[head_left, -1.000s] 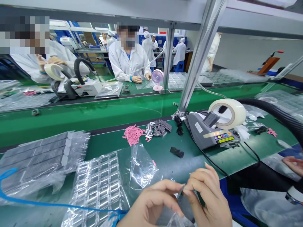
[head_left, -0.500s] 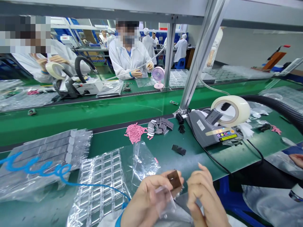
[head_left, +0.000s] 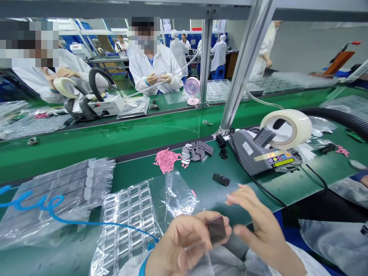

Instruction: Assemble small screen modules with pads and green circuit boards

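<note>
While my left hand [head_left: 184, 245] pinches a small dark square part [head_left: 216, 229] between thumb and fingertips at the near edge of the bench, my right hand [head_left: 258, 226] hangs just right of it with fingers spread and loose, gripping nothing. A scrap of clear film [head_left: 198, 255] sits against my left palm below the part. To the near left, a clear blister tray [head_left: 129, 222] of small cells lies on the green mat [head_left: 253, 184], with a blue coiled cord [head_left: 43, 209] running across it and a bagged stack of grey trays [head_left: 54, 191] farther left. Beyond my hands, two small black pieces [head_left: 220, 179] lie on the mat; farther on are a heap of pink tabs [head_left: 166, 160] and, just right of it, a pile of striped grey parts [head_left: 197, 150]. On the right stands a grey tape dispenser [head_left: 263, 155] carrying a large roll of tape [head_left: 286, 128]. Across the green conveyor [head_left: 115, 134], a small pink fan [head_left: 191, 89] stands, and people in white coats [head_left: 155, 69] work on the far side.
</note>
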Motion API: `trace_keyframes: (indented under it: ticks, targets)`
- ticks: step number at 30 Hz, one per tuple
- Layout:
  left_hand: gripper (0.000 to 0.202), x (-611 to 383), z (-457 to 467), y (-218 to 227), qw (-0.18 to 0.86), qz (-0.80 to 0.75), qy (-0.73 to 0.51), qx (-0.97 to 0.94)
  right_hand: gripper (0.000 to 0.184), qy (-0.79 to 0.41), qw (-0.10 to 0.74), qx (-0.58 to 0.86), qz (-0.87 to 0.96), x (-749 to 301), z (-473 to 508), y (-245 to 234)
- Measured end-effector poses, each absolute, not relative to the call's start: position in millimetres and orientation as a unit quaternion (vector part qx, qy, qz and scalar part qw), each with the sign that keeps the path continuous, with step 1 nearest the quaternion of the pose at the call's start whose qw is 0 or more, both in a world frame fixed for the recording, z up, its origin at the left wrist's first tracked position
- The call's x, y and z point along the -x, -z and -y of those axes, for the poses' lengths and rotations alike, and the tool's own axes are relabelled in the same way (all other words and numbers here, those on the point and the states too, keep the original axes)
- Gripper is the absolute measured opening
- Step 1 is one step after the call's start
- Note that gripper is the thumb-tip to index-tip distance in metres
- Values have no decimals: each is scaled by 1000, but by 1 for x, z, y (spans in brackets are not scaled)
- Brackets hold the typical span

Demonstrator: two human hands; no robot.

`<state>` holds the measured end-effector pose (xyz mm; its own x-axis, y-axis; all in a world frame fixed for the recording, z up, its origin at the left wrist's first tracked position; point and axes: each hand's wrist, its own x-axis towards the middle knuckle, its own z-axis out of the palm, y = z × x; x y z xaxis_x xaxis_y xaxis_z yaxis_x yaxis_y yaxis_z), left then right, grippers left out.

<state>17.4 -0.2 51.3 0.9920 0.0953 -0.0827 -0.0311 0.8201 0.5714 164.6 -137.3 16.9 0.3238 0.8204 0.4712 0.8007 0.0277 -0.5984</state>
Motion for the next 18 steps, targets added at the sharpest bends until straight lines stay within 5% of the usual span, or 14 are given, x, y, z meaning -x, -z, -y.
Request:
trace_keyframes:
  ticks: [2, 5, 8, 15, 18]
  targets:
    - [36, -18, 1, -52, 950, -45, -13, -310, 45, 51, 401, 658, 635, -164, 140, -47]
    - [35, -20, 3, -53, 952, -35, -5, -304, 31, 114, 387, 641, 653, -159, 138, -68]
    - [32, -21, 6, -54, 959, -35, -10, -282, 17, 129, 413, 635, 639, -156, 134, -69]
    - [30, -22, 10, -54, 960, -43, -6, -278, 23, 177, 415, 631, 631, -161, 132, -66]
    - [28, -20, 5, -45, 904, -50, -119, -409, 22, 170, 433, 649, 602, -163, 137, -67]
